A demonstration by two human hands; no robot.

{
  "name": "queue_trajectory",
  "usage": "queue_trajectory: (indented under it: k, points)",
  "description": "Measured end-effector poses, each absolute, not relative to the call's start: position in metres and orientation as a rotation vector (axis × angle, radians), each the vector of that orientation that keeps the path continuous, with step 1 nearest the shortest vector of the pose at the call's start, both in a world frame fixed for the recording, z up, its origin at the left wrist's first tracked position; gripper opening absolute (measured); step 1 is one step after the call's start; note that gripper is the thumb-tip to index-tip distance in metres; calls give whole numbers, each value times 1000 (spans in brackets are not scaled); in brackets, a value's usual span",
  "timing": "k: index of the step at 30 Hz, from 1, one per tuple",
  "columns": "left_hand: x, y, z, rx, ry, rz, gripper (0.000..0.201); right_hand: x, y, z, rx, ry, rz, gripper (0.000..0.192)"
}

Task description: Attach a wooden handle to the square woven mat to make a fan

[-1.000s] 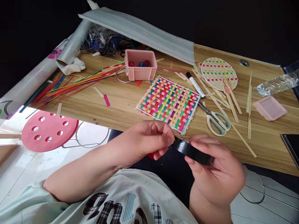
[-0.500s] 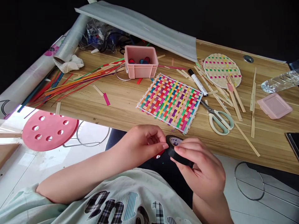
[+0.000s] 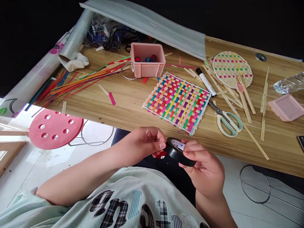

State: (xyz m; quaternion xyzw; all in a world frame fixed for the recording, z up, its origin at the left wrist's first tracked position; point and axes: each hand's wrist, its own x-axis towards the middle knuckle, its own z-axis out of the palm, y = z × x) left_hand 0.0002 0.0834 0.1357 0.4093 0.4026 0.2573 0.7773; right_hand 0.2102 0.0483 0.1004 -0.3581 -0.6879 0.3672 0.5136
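both hands grip a black tape roll (image 3: 178,152) just off the counter (image 3: 123,104) edge: right hand (image 3: 205,167) clamps the roll, left hand (image 3: 147,142) pinches its rim at 9 o'clock. woven mat (image 3: 177,103) lies at 12 o'clock, scissors (image 3: 226,120) at 2 o'clock.

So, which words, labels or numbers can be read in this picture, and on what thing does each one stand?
"anl": only these big patterned letters on the pale green shirt can be read; the rest is cut off.
Label inside the black tape roll: too small to read.
Marker pen: no readable print.
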Motion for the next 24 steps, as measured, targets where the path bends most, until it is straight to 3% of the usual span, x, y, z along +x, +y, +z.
queue_trajectory:
  k: [9, 13, 20, 24]
  points:
    - [-8, 84, 129, 948, 984, 775, 32, 215, 40, 94, -859, -1531, 872, 28]
    - [-21, 86, 132, 1159, 1039, 829, 25, 219, 38, 85, -852, -1482, 956, 22]
    - [-27, 90, 169, 1800, 1117, 698, 10, 204, 30, 75, -816, -1035, 1575, 23]
    - [-26, 89, 195, 1943, 1195, 476, 11, 193, 23, 73, -734, -731, 2036, 54]
